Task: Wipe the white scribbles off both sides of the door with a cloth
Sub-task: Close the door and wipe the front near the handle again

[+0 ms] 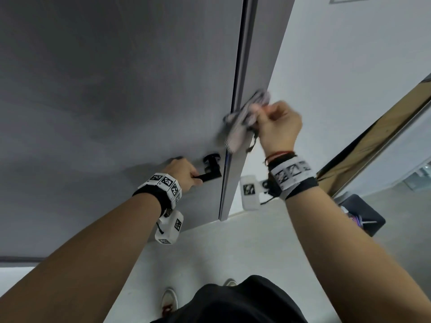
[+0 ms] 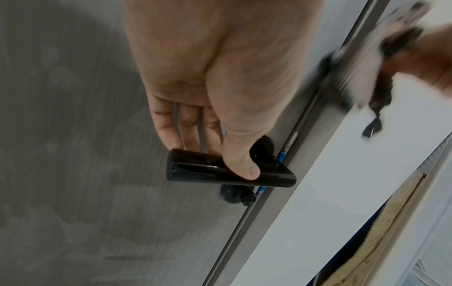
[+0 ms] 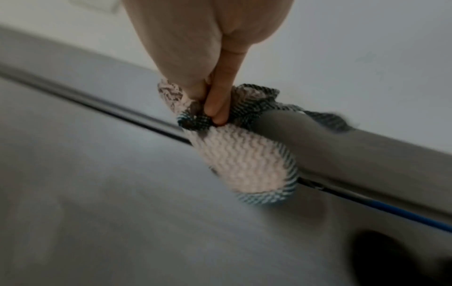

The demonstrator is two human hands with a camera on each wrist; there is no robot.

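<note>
We stand close to the tall grey matt door (image 1: pixel 116 89), which hangs ajar with its narrow free edge turned toward us on the right. Our left hand (image 1: pixel 180 170) grips the glossy black lever handle (image 2: pixel 229 172), low on the near face, with the thumb pressed over the top of the bar and the fingers curled behind it. Our right hand (image 1: pixel 278 127) pinches the bunched pink-and-white waffle-weave cloth with dark striped borders (image 3: pixel 242 164), thumb and forefinger closed tight on a gathered fold. The cloth lies against the door's free edge, above the handle, draped partly onto the near face; it is blurred in the head view. We see no clear white scribbles on the near face, only faint cloudy smears; the far face is hidden from us.

The cloth looks soft, light and limp, so we judge it works best wadded into a pad under the fingers, not dangling by a corner. The door is stiff and smooth but free to swing, so pressure from wiping would probably push it away. The handle seems the right place to brace it. Beyond the door are a white wall (image 1: pixel 349 54) and a pale floor (image 1: pixel 233 248).
</note>
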